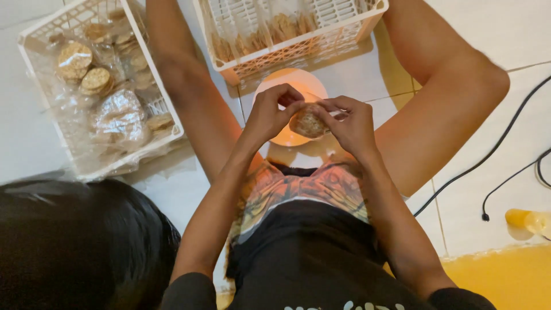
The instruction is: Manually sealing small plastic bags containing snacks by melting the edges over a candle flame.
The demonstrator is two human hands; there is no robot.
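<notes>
A small clear bag of round brown crackers (307, 122) is held between both hands in front of my lap. My left hand (268, 113) pinches the bag's top at its left side. My right hand (350, 125) grips the bag from the right, fingers curled over it. Under the hands sits a small round glowing orange lamp or scale (290, 86) on the white tiled floor. I sit on the floor with legs spread to either side.
A white plastic basket (69, 146) at the left holds several bagged cracker stacks. Another white basket (298, 49) ahead holds loose crackers in plastic. A black cable (488, 155) runs along the right floor by a yellow object (525, 221). Dark hair of another person (74, 247) fills the lower left.
</notes>
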